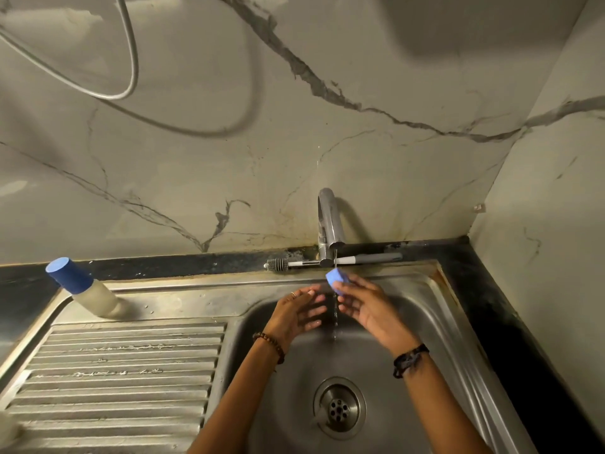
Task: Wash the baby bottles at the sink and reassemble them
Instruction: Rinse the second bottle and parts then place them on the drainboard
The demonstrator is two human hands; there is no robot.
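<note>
Right hand (pixel 360 304) holds blue cap (pixel 335 279) — under running tap (pixel 329 221).

Your left hand (pixel 299 311) is motion-blurred at the fingers, so you can't tell how they lie. Your right hand (pixel 363 304) covers the lower part of the blue cap (pixel 334 277), so its full shape stays hidden. The bottle brush (pixel 330 261) is crossed by the tap (pixel 329 221), its middle hidden. Both forearms are cut by the bottom edge. The hose (pixel 131 60) runs off the top edge. A pale blurred shape (pixel 8 430) at bottom left is unreadable.
</note>
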